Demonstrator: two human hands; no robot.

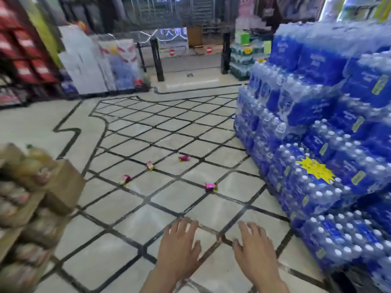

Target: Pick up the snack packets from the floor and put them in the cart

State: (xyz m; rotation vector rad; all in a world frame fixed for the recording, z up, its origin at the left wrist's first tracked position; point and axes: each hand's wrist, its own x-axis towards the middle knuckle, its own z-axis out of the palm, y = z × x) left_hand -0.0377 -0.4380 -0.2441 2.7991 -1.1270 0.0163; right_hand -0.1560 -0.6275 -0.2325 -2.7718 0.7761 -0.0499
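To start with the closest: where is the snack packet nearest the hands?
Head view, right of centre: the snack packet lies on a tile line, left of the water packs.

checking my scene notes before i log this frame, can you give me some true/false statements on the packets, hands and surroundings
1. Four snack packets lie on the tiled floor. True.
2. The left hand grips one of the packets. False: its fingers are spread and it holds nothing.
3. The right hand is open and empty. True.
4. The water packs are stacked on the person's left. False: they stand on the right.
5. The packets lie in one heap, touching each other. False: they are scattered, each apart from the others.
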